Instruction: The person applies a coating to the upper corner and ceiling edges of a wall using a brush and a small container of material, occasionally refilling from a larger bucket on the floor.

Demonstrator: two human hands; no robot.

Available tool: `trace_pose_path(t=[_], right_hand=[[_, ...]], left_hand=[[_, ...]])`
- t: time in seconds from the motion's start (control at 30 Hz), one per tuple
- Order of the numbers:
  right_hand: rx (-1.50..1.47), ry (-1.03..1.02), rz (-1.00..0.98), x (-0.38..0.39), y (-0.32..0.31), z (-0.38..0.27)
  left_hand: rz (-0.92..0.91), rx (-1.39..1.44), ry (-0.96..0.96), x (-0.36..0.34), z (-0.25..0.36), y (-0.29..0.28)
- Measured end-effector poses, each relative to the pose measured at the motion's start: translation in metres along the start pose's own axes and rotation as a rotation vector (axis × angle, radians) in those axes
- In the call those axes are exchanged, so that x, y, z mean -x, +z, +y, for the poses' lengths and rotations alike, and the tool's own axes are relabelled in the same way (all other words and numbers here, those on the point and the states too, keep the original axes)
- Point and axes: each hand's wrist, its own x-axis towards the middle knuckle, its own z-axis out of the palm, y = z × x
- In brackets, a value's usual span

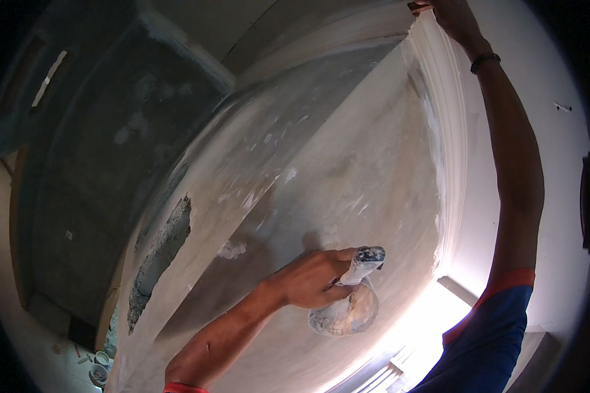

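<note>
My left hand [314, 278] is closed round the handle of a plaster-smeared tool [367, 257], whitish with a dark end. Below its fingers is a rounded, shallow piece [347, 311] coated in pale filler; whether it is the tool's blade or a separate bowl, I cannot tell. Up at the top edge, my right hand [455, 23] is closed on a small reddish-brown tool [418, 8], partly cut off by the picture's rim. That tool sits at the upper end of a white cornice moulding [449, 144], against a patchy plastered surface [373, 157].
A rough-edged opening [160, 262] breaks the plaster on the left. Beyond it stands a dark grey wall [105, 177] with a narrow lit slot. Several small tubs [99, 367] rest on the floor at lower left. Bright light [426, 321] comes in at lower right.
</note>
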Motion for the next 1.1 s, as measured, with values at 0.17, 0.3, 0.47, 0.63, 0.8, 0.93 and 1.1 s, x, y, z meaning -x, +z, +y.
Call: trace_pose_path(t=[0.17,0.3,0.47,0.63,0.8,0.93,1.1], right_hand=[[0.004,0.065,-0.041,0.002,0.007,-0.011],[0.009,0.083,-0.017,0.007,0.001,-0.015],[-0.003,0.104,0.051,0.007,-0.023,-0.004],[-0.12,0.048,0.172,0.001,-0.032,0.005],[-0.182,0.088,0.136,-0.001,-0.006,-0.003],[-0.104,0.104,0.05,0.008,0.009,-0.005],[0.026,0.045,0.065,0.007,0.004,-0.009]], left_hand=[[0.024,0.01,0.023,0.0,0.001,0.001],[0.058,0.071,0.041,-0.001,0.005,0.0],[0.012,0.002,0.021,-0.001,0.001,0.0],[0.022,0.016,0.027,-0.001,0.004,-0.002],[-0.019,0.033,-0.022,-0.001,0.005,-0.004],[0.002,0.051,0.011,-0.002,0.003,-0.001],[-0.001,0.04,0.018,-0.002,0.003,-0.001]])
